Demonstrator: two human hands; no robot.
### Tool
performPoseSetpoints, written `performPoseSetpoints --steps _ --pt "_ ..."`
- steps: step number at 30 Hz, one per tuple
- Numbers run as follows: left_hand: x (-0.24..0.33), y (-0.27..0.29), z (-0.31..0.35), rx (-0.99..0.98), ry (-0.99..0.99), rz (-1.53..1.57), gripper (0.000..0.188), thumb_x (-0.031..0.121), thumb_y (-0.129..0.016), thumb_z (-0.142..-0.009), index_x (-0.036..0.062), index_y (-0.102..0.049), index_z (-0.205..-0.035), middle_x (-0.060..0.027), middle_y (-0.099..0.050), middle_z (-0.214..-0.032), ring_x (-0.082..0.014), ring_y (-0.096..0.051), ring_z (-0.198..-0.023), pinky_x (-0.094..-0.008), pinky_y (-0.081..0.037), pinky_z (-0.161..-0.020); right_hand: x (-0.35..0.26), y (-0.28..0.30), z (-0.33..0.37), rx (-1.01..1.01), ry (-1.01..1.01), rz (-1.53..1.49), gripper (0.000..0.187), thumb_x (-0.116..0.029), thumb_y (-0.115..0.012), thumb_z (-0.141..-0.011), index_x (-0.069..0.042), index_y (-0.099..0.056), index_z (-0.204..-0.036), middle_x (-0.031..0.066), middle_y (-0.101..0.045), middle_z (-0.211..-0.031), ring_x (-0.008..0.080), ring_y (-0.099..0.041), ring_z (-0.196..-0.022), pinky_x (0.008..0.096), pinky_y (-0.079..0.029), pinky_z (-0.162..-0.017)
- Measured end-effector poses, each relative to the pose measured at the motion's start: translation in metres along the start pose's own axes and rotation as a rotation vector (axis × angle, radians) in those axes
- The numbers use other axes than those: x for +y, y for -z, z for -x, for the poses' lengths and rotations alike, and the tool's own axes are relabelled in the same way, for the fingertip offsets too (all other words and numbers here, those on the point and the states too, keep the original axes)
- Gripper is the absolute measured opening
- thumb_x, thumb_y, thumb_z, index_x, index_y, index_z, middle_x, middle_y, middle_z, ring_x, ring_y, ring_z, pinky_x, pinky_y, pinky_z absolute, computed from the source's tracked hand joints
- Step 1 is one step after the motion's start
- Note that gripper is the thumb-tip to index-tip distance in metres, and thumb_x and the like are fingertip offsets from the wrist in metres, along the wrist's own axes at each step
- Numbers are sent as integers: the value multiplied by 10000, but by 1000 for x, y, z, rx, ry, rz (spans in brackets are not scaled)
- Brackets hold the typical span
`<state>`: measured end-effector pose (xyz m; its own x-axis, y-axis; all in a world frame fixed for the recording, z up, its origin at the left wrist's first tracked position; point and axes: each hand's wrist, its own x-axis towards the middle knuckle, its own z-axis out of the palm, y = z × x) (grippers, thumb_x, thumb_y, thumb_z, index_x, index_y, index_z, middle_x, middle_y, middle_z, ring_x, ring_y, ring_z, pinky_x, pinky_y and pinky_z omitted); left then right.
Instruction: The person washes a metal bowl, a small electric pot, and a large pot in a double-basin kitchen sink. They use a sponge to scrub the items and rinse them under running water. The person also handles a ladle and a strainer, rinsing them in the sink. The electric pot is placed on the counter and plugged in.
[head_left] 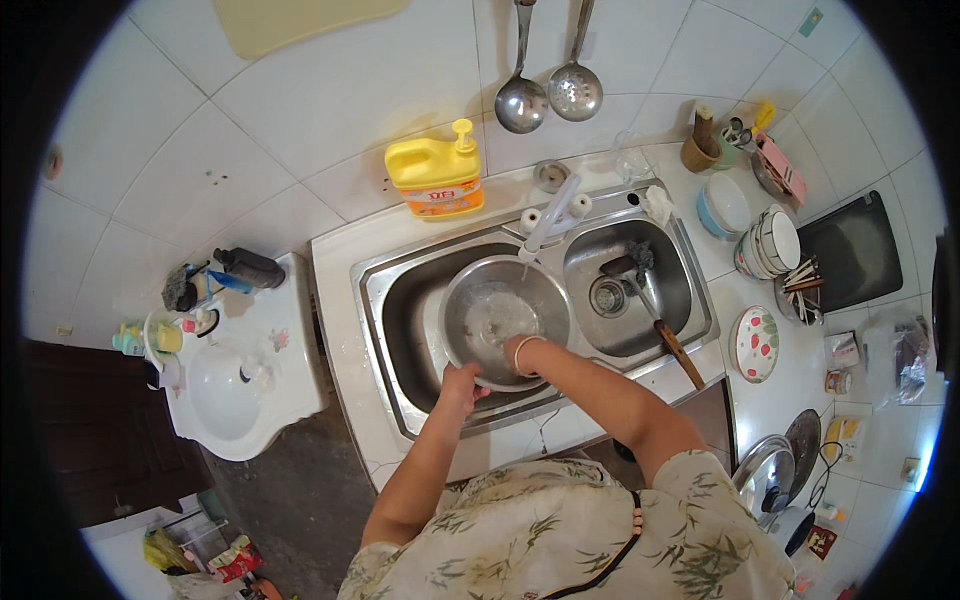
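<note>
A round stainless steel basin (462, 318) with water in it sits tilted over the left bowl of the double sink (400, 290), partly across the divider. My left hand (462, 390) grips its near rim, thumb on the edge and fingers below. Inside the basin, my right hand (520, 354) reaches down near the wall, a bangle at its wrist; its fingers are hidden. Above the far rim stands the white faucet (550, 220), its spout over the basin. Whether water is running from it is hard to make out.
A spatula with a wooden handle (678, 355) lies across the right sink bowl beside a dark scrubber (640, 255). Behind the sink stands a yellow detergent jug (435, 180). Bowls (775, 240) and a strawberry-patterned plate (756, 344) occupy the right counter; a washbasin (225, 390) stands left.
</note>
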<state>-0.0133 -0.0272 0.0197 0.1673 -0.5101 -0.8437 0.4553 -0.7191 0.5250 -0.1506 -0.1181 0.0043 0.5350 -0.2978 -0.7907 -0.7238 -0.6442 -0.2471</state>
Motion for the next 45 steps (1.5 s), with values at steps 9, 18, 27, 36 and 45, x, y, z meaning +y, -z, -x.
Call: performPoseSetpoints --steps 9,18,27,36,45 --pt "4 24 -6 -159 52 -61 283 87 -535 -794 -23 -420 -1028 -156 -580 -791 -238 -564 -517 -301 -472 -405 -45 25 -30 1046 356 -613 380 -132 -542 -780 -153 -561 -1159 118 -486 -1253 292 -422 -1195 363 -352 -985" --pt "-15 15 -3 -135 77 47 344 85 -568 -774 14 -358 -1038 -124 -473 -912 -217 -540 -700 -313 -514 -450 55 57 -25 1029 -249 -105 275 -160 -399 -882 -105 -491 -1135 122 -539 -1120 308 -497 -1107 448 -388 -927" --pt "-29 0 -5 -36 -154 248 341 26 -521 -778 20 -405 -1098 -113 -534 -919 -230 -575 -685 -292 -495 -414 72 -73 -19 1022 -423 -1256 386 -249 -578 -761 50 -565 -1005 234 -610 -986 381 -575 -952 410 -451 -832" --pt "-1 -12 2 -160 -92 307 415 328 -600 -841 34 -487 -1112 -108 -612 -973 -209 -613 -768 -252 -475 -536 45 -12 16 1156 -314 -1322 304 -193 -586 -713 48 -606 -898 238 -634 -877 364 -618 -849 388 -480 -763" --pt "52 29 -1 -89 -123 -174 191 187 -552 -841 18 -557 -930 -75 -582 -764 -173 -525 -537 -270 -405 -377 92 33 47 837 -179 -1187 412 -225 -583 -747 73 -563 -1031 252 -599 -1025 360 -581 -961 392 -460 -831"
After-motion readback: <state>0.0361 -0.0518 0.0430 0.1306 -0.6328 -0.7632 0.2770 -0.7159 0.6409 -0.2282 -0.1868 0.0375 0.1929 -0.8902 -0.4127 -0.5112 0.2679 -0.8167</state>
